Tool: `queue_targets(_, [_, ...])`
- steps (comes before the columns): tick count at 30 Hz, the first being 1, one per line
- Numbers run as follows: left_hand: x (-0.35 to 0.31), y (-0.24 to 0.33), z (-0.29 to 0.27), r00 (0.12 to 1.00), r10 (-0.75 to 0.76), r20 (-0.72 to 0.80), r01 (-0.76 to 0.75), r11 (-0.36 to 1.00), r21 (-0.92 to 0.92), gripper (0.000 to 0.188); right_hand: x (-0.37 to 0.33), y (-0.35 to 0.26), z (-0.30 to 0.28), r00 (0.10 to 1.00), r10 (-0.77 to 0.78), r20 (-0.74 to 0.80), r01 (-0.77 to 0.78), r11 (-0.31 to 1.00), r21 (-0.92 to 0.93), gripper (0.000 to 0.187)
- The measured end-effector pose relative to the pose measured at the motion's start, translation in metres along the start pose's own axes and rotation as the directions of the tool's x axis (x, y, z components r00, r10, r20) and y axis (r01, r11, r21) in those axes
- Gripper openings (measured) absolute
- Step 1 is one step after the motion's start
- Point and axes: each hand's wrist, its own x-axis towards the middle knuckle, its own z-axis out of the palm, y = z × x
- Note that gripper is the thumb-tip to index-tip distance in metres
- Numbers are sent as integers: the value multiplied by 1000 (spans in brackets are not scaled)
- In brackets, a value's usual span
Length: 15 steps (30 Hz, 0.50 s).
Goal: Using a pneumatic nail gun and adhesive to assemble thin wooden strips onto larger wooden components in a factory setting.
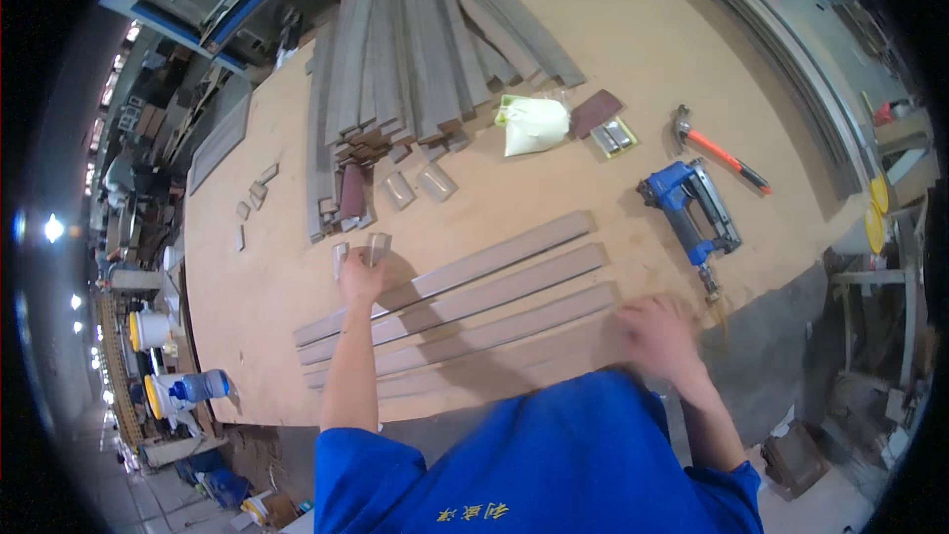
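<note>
My left hand (362,279) is over the table left of centre, its fingers closed on a small wooden block (377,246). A second small block (340,259) shows at the other side of these fingers; whether it is also gripped is hard to make out. My right hand (654,334) is smeared by motion beside the right ends of several grey-brown wooden strips, and its fingers cannot be read. The strips lie roughly side by side, slanting up to the right: a far strip (494,252), a middle strip (514,287) and a nearer strip (524,321).
A pile of grey wooden slats (405,49) lies at the back. Near it are loose blocks (435,181), a white bag (534,127) and dark red sandpaper (596,113). A blue nail gun (692,213) and orange-handled hammer (727,153) lie right; long strips (781,69) line the far right.
</note>
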Motion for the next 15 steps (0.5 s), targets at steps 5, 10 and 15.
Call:
queue_targets(5, [-83, 110, -13, 960, 213, 183, -25, 714, -700, 35, 15, -29, -27, 931, 166, -326, -79, 961, 265, 42])
queue_targets(10, [-201, 205, 2, 718, 480, 505, 308, 432, -848, 44, 42, -85, -32, 958, 263, -114, -72, 607, 791, 42])
queue_targets(15, [-222, 230, 18, 673, 480, 563, 349, 465, -814, 53, 30, -80, -17, 957, 288, 35, -111, 253, 961, 42])
